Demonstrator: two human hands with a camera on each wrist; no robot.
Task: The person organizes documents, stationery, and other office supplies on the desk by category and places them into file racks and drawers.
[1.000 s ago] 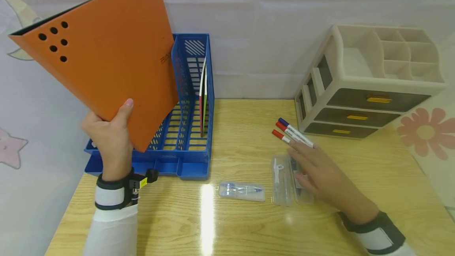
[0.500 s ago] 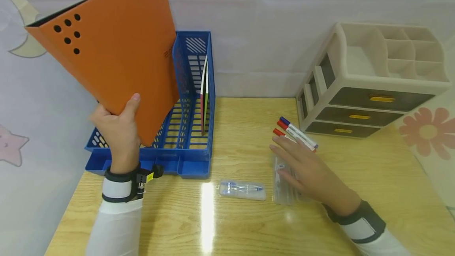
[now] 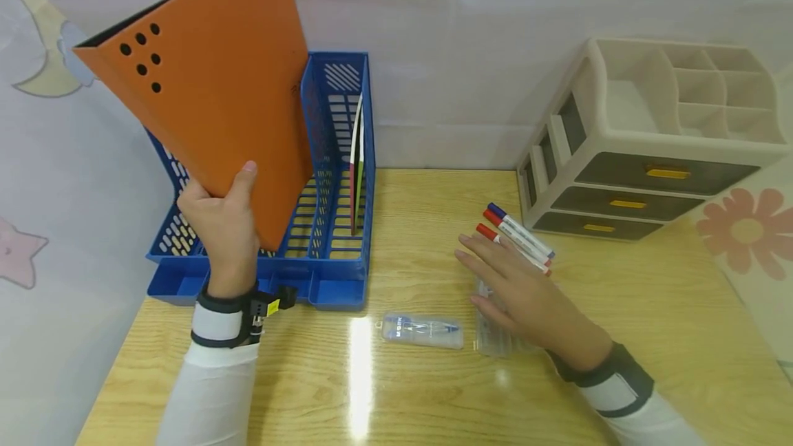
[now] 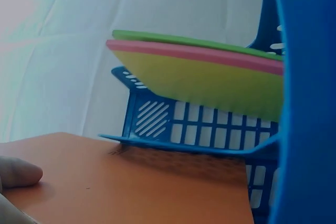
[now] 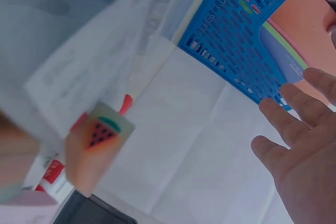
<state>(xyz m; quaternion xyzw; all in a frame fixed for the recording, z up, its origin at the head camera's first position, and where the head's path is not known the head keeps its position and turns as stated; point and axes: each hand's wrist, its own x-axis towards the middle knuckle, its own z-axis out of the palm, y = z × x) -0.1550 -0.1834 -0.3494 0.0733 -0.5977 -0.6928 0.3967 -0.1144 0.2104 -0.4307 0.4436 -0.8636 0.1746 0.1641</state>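
My left hand [image 3: 226, 222] grips an orange file folder [image 3: 217, 88] by its lower left part, thumb on its front face. The folder stands tilted inside the left part of a blue file rack [image 3: 337, 272], its far edge against the divider, as the left wrist view also shows. My right hand [image 3: 526, 301], fingers spread and straight, is over clear plastic cases [image 3: 493, 336] and partly hides them. Close to its fingertips lie red and blue capped markers [image 3: 520, 229]. In the right wrist view that hand [image 5: 304, 150] holds nothing.
Thin books [image 3: 357, 177] stand in the rack's right slot. A clear pen case [image 3: 421, 331] lies on the wooden table [image 3: 297, 391]. The beige drawer organizer [image 3: 597, 115] stands at the back right. A watermelon-print block [image 5: 100, 140] shows in the right wrist view.
My left hand and the folder have moved right and the folder's near edge has swung toward the rack. My right hand has slid left, off the markers and over the cases.
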